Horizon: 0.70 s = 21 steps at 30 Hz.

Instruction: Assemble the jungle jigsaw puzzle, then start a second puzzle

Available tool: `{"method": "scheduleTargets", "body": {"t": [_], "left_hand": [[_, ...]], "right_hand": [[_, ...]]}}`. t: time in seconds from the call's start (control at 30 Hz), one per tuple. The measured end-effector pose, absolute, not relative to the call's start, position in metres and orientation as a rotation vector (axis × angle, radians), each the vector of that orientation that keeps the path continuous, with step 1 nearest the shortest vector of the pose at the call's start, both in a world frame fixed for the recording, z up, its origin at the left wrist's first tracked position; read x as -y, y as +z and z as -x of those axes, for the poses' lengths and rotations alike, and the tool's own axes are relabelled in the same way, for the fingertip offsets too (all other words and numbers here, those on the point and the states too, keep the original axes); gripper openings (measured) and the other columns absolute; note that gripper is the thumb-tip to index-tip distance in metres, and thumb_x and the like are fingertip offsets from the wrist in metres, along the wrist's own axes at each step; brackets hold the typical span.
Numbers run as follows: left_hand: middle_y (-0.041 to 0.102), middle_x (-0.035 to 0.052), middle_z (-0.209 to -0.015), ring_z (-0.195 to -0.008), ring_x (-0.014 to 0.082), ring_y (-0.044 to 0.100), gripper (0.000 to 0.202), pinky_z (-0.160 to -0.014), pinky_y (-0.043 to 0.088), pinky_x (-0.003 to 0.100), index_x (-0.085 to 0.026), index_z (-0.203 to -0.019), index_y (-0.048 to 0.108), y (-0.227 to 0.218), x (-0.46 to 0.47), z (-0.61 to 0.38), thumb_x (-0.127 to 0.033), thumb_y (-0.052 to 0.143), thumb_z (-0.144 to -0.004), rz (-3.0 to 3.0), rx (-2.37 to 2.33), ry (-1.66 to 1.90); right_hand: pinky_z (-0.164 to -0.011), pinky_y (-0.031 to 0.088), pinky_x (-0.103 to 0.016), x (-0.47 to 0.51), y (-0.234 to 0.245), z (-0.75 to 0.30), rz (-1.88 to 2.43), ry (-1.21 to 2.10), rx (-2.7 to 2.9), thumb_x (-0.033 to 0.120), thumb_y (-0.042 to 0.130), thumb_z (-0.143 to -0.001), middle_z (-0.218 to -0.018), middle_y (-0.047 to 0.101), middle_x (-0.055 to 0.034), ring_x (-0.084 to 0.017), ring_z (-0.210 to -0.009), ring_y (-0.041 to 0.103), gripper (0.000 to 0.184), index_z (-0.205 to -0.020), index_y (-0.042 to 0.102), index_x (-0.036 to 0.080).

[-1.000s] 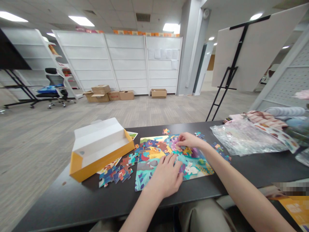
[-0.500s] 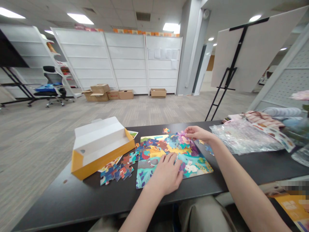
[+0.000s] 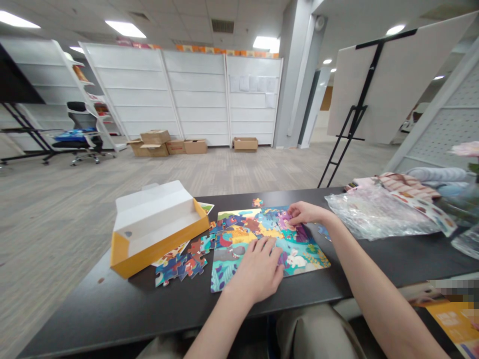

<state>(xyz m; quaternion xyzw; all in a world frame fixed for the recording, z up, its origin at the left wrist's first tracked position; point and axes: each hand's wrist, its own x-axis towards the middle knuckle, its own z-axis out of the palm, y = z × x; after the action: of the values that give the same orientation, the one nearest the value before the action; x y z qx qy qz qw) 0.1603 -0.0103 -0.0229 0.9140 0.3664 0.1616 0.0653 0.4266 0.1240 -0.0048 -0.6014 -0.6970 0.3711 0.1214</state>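
far left on my feed, the open box (image 3: 157,230) sits on the dark table (image 3: 93,304), its yellow walls around a white inside and its white lid folded back away from me. a printed sheet (image 3: 170,255) pokes out from under the box. just right of that lies a heap of loose pieces (image 3: 180,268), close beside the puzzle's left edge.

the puzzle (image 3: 307,260) sits mid-table, with its lower left corner near the table's front edge, so there is only a narrow strip to work in on my side. my left hand (image 3: 258,269) comes in from below, flat on the puzzle's lower middle, fingers spread and pressing down.

one stray piece (image 3: 257,202) lies just beyond the puzzle's top edge. my right hand (image 3: 309,213) reaches in from the lower right, wrist low, fingers curled down onto the upper right of the puzzle. its fingertips are bunched, but i cannot tell whether they pinch a piece.

a few more pieces (image 3: 324,232) lie just right of the puzzle, under that wrist. past them, the crumpled plastic bag (image 3: 377,214) leaves only a small gap for my right hand, and striped cloth (image 3: 404,182) lies behind it.
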Motion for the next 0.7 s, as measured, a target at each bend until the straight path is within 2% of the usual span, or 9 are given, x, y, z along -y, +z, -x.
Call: {"method": "scheduleTargets", "body": {"t": [0.2, 0.43, 0.57, 0.7], "left_hand": [[0.054, 0.0101, -0.142, -0.133, 0.0293, 0.044, 0.031, -0.111, 0.037, 0.048, -0.021, -0.123, 0.057, -0.022, 0.009, -0.160, -0.034, 0.045, -0.099, -2.757, -1.102, 0.477], [0.055, 0.0110, -0.139, -0.131, 0.0288, 0.046, 0.033, -0.111, 0.038, 0.048, -0.019, -0.124, 0.056, -0.016, 0.010, -0.164, -0.037, 0.045, -0.099, -2.793, -1.134, 0.425], [0.055, 0.0116, -0.141, -0.132, 0.0297, 0.046, 0.046, -0.112, 0.036, 0.048, -0.019, -0.136, 0.050, -0.016, 0.008, -0.176, -0.047, 0.042, -0.100, -2.807, -1.140, 0.430], [0.053, 0.0116, -0.144, -0.135, 0.0314, 0.044, 0.055, -0.113, 0.035, 0.049, -0.018, -0.139, 0.050, -0.018, 0.007, -0.189, -0.055, 0.036, -0.101, -2.807, -1.122, 0.431]], "right_hand": [[-0.065, 0.048, -0.027, -0.118, 0.003, -0.421, 1.880, 0.667, 2.301, 0.042, 0.081, -0.062, -0.083, 0.074, -0.0063, -0.022, -0.077, 0.068, 0.038, -0.087, 0.070, 0.016], [-0.069, 0.049, -0.026, -0.113, 0.009, -0.417, 1.896, 0.566, 2.367, 0.037, 0.077, -0.067, -0.093, 0.076, -0.0080, -0.023, -0.083, 0.070, 0.036, -0.097, 0.071, 0.016], [-0.070, 0.050, -0.027, -0.115, 0.010, -0.425, 1.853, 0.572, 2.353, 0.037, 0.070, -0.074, -0.091, 0.077, -0.0095, -0.023, -0.082, 0.071, 0.030, -0.095, 0.072, 0.015], [-0.065, 0.049, -0.027, -0.115, 0.009, -0.432, 1.865, 0.664, 2.309, 0.035, 0.067, -0.074, -0.079, 0.077, -0.0078, -0.022, -0.072, 0.070, 0.022, -0.084, 0.072, 0.016]]}}
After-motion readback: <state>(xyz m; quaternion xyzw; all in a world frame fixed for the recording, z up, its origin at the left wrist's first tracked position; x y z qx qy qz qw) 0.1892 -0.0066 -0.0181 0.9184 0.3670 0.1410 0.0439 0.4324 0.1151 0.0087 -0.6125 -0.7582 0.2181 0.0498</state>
